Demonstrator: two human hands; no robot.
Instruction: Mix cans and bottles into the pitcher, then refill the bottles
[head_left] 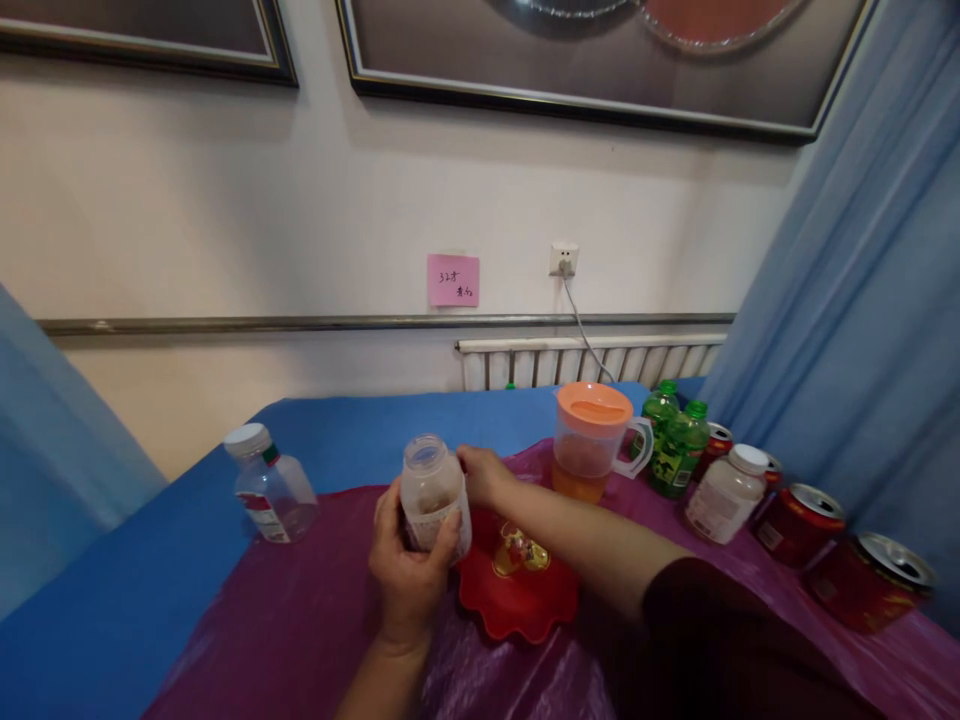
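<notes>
My left hand [409, 570] is wrapped round a clear plastic jar [433, 495] with a pale label. The jar is tilted slightly and its mouth has no lid on it. Just behind the jar's right side is my right hand [484, 478], its fingers curled and partly hidden. A dark spot shows at its fingertips, too small to name. Under my right forearm lies a red wavy-edged tray [517, 608] with a gold pattern in its middle. A clear pitcher [585, 455] with an orange lid and amber liquid stands beyond the forearm.
A white-capped clear bottle [274, 490] stands at left. On the right are green bottles [679, 450], a white-capped jar [726, 495] and several red cans [799, 525]. Purple plastic sheeting [315, 610] covers part of the blue table cover [112, 540]. A blue curtain [862, 280] hangs at right.
</notes>
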